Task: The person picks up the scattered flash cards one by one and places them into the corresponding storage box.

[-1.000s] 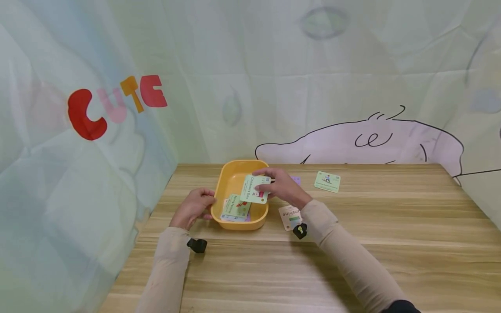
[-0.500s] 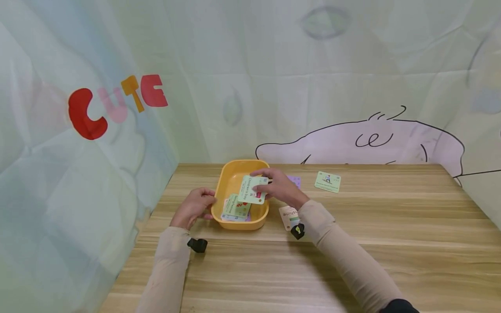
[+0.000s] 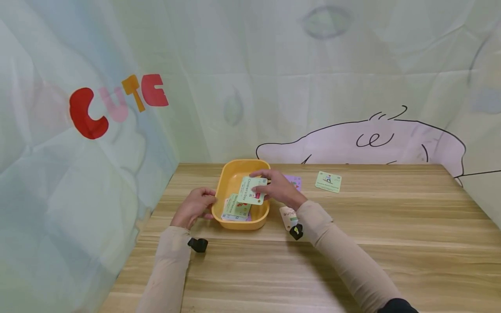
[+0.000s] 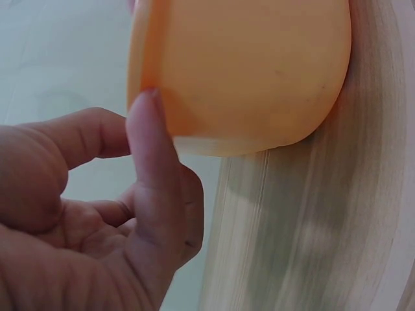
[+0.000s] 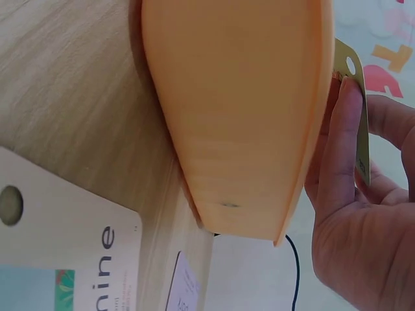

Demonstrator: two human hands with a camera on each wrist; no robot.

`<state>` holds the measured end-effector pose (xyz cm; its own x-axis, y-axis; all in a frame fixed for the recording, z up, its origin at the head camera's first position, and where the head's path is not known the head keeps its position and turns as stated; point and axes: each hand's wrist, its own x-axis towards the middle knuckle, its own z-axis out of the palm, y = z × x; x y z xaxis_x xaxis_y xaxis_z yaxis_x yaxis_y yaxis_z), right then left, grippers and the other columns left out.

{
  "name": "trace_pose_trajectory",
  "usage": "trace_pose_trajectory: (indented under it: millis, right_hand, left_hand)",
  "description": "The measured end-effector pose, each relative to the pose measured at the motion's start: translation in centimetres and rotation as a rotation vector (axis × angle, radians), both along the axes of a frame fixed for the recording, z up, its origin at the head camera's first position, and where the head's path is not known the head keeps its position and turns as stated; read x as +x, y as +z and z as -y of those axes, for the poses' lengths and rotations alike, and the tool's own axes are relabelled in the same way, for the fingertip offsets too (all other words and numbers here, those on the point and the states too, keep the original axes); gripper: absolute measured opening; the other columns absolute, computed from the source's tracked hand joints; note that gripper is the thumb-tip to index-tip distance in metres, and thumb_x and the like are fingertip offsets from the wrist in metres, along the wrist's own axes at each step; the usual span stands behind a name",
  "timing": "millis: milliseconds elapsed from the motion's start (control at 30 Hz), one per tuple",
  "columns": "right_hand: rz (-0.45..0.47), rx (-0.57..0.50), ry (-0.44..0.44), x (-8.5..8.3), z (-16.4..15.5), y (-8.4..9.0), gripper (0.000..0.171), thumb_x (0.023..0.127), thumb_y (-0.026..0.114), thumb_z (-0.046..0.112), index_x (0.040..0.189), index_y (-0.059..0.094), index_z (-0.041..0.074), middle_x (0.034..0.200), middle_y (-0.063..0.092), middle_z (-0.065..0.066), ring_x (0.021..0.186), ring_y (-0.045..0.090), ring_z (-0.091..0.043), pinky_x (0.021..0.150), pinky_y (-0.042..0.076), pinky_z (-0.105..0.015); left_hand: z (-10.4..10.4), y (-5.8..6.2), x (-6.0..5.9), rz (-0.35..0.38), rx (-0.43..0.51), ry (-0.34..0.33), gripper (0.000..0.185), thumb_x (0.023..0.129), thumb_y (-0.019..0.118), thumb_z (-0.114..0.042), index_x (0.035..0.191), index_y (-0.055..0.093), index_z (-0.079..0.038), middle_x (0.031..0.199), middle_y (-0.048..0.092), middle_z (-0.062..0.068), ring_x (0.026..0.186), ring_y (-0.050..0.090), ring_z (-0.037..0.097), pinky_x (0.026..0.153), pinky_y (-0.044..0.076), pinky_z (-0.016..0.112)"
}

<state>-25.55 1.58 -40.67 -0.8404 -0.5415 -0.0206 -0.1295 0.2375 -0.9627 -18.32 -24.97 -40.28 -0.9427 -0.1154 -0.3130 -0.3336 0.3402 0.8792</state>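
Note:
A yellow plastic bin (image 3: pixel 242 225) stands near the back edge of the wooden table. My left hand (image 3: pixel 193 207) pinches its left rim, with the thumb against the outer wall (image 4: pixel 259 71) in the left wrist view. Over the bin's right side, my right hand (image 3: pixel 282 189) holds a pale green "Children's Day" card (image 3: pixel 245 188) between thumb and fingers. From the right wrist, that card (image 5: pixel 363 146) shows nearly edge-on beyond the rim. Inside the bin lies a green "Spring Festival" card (image 3: pixel 235 208), overlapping other cards beneath it.
Right of the bin lie a purple card (image 3: pixel 295 182), partly behind my right hand, and a cream card (image 3: pixel 287 216) ending in "shine", partly under the wrist camera. Farther right is a green card (image 3: pixel 328 181). Printed cloth walls (image 3: pixel 219 87) rise behind and left.
My right hand has shifted slightly left and down with the card, and more of the purple card shows. The left hand keeps its place on the bin.

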Motion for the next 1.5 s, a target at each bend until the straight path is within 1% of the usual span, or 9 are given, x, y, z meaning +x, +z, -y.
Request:
trace_pose_trajectory:
  millis: [167,367,700,833,1133,1300,1400,1500]
  right_hand:
    - [0.018,-0.019,-0.003,-0.04,0.08,-0.42,0.045,0.091,0.076,0.010,0.134,0.064,0.017,0.120,0.062,-0.011,0.084,0.069,-0.024,0.072,0.063,-0.035]
    - [0.008,-0.026,0.004,-0.13,0.24,-0.76,0.046,0.092,0.074,0.010,0.136,0.062,0.015,0.119,0.063,-0.011,0.087,0.069,-0.024,0.075,0.063,-0.035]
    - [-0.006,0.018,-0.009,-0.24,0.28,-0.65,0.045,0.092,0.075,0.011,0.135,0.064,0.014,0.111,0.067,-0.010,0.086,0.068,-0.021,0.077,0.062,-0.034]
    - [-0.001,0.026,-0.003,-0.23,0.31,-0.52,0.045,0.092,0.075,0.010,0.135,0.064,0.012,0.109,0.069,-0.010,0.086,0.068,-0.021,0.077,0.062,-0.034]
    - [0.016,0.035,-0.002,-0.31,0.33,-0.84,0.044,0.092,0.075,0.011,0.134,0.064,0.011,0.104,0.070,-0.010,0.084,0.068,-0.019,0.074,0.061,-0.030]
    - [0.019,0.035,-0.011,-0.27,0.43,-0.82,0.044,0.092,0.075,0.012,0.135,0.063,0.010,0.104,0.071,-0.010,0.085,0.069,-0.019,0.077,0.062,-0.034]
    - [0.031,0.023,-0.022,-0.30,0.46,-0.79,0.044,0.092,0.075,0.011,0.134,0.063,0.009,0.104,0.071,-0.011,0.085,0.070,-0.020,0.081,0.062,-0.040]
    - [0.037,0.014,-0.033,-0.35,0.50,-0.76,0.045,0.092,0.075,0.012,0.135,0.063,0.008,0.104,0.071,-0.011,0.084,0.069,-0.019,0.079,0.062,-0.037]
  left_hand:
    - [-0.06,0.03,0.00,0.001,-0.002,0.001,0.029,0.102,0.055,-0.012,0.128,0.055,0.002,0.112,0.058,0.017,0.091,0.060,0.024,0.064,0.063,0.034]
    - [-0.07,0.06,-0.02,0.007,-0.002,0.004,0.029,0.102,0.055,-0.012,0.128,0.055,0.001,0.114,0.058,0.017,0.092,0.060,0.024,0.064,0.062,0.034]
    - [-0.01,0.14,-0.26,0.015,-0.007,0.009,0.026,0.102,0.055,-0.012,0.125,0.056,0.000,0.112,0.057,0.015,0.090,0.059,0.022,0.063,0.062,0.031]
    - [0.11,0.09,-0.28,0.016,-0.010,0.011,0.025,0.102,0.055,-0.012,0.124,0.056,0.000,0.112,0.057,0.015,0.090,0.059,0.023,0.064,0.062,0.032]
    - [0.10,-0.15,-0.17,0.015,-0.010,0.004,0.026,0.102,0.055,-0.013,0.125,0.056,0.000,0.111,0.058,0.015,0.090,0.059,0.022,0.066,0.063,0.035]
    - [0.14,-0.11,-0.20,0.017,-0.002,0.006,0.026,0.102,0.055,-0.012,0.125,0.056,0.000,0.111,0.057,0.015,0.089,0.059,0.022,0.065,0.063,0.034]
    - [0.10,-0.04,-0.19,0.015,0.003,0.002,0.026,0.102,0.055,-0.012,0.124,0.056,0.000,0.110,0.057,0.015,0.089,0.059,0.022,0.063,0.062,0.033]
    - [0.08,-0.01,-0.19,0.011,0.006,-0.002,0.026,0.102,0.055,-0.011,0.124,0.056,0.001,0.110,0.057,0.015,0.088,0.059,0.021,0.061,0.062,0.031]
